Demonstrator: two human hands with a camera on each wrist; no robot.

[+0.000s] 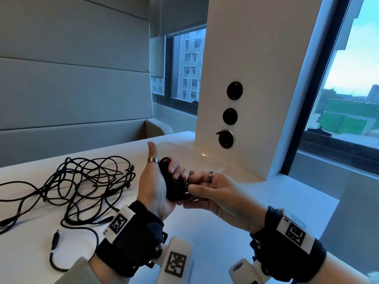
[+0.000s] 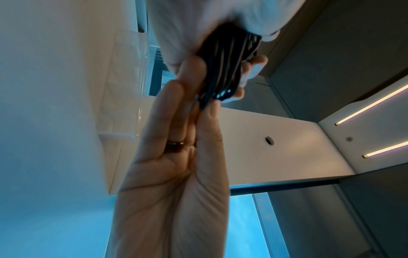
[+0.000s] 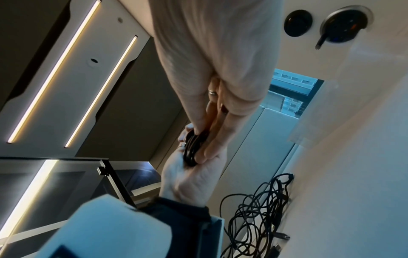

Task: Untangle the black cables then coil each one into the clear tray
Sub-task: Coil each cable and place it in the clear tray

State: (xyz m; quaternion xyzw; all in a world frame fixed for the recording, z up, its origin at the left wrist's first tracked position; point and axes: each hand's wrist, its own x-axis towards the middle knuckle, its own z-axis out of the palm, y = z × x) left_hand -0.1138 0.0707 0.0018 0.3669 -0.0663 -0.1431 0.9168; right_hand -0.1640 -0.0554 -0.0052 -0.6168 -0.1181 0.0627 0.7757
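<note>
A coiled black cable is held above the white table. My left hand grips the coil, fingers curled through its top loop. My right hand pinches the coil's right edge between thumb and fingers. The wrist views show the coil squeezed between both hands. A tangle of black cables lies spread on the table to the left. The clear tray shows only faintly behind the hands, at the foot of the white column.
A white column with round black sockets stands just behind the tray. Windows lie to the right and back. A padded grey bench back runs along the far left. One loose cable end lies near the table's front.
</note>
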